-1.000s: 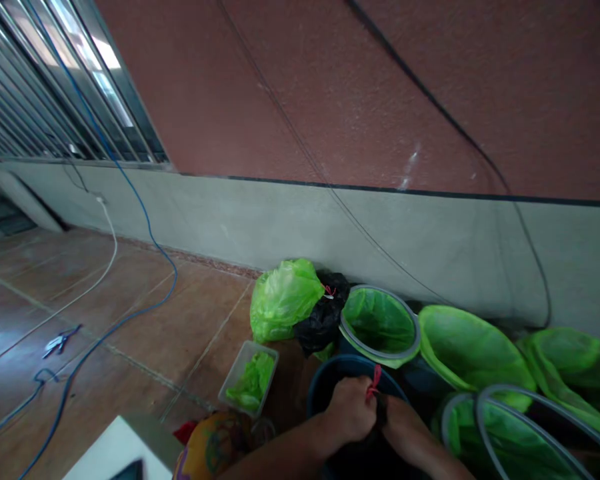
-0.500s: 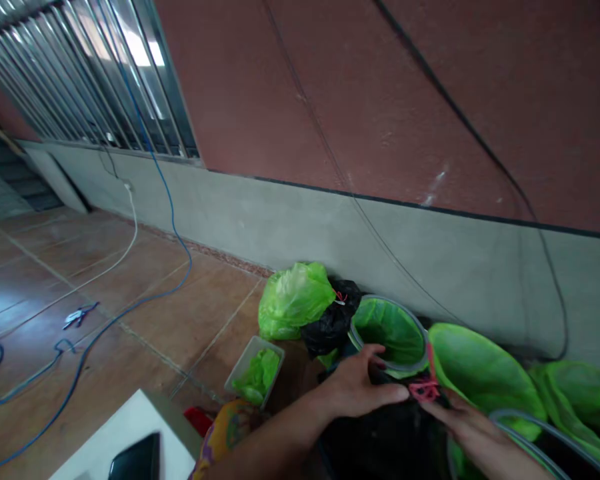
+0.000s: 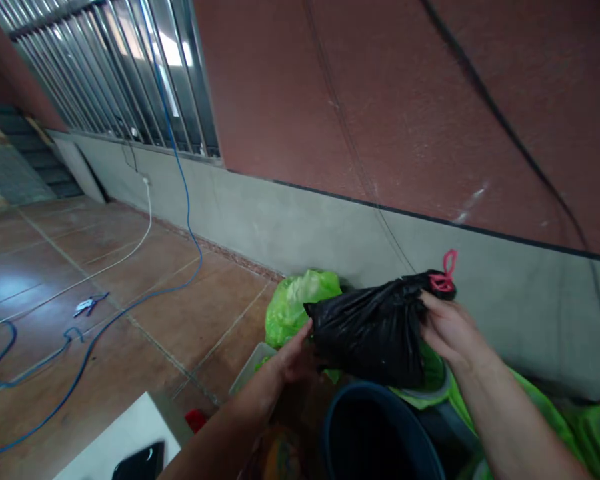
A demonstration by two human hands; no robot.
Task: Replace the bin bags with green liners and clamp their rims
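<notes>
A filled black garbage bag [image 3: 370, 330] is held up on its side in the air. Its neck, tied with pink drawstring [image 3: 443, 277], points right. Around that neck, my right hand [image 3: 450, 327] is closed. My left hand [image 3: 297, 353] grips the bag's lower left end, its fingertips partly hidden. Below the bag stands an open dark blue bin [image 3: 335, 427] with no liner showing at its rim. Partly behind the bag is another bin with a green liner [image 3: 433, 367].
A green plastic bag [image 3: 297, 303] lies by the wall, beside a clear container [image 3: 250, 367]. More green liners [image 3: 560, 420] are at right. A white box [image 3: 125, 433] bears a phone [image 3: 140, 463]. A blue hose [image 3: 110, 320] and keys [image 3: 86, 305] lie on the tiles.
The black garbage bag has come up out of the blue bin, leaving the bin's opening visible. My left hand has shifted to the bag's lower end. The view has turned slightly left.
</notes>
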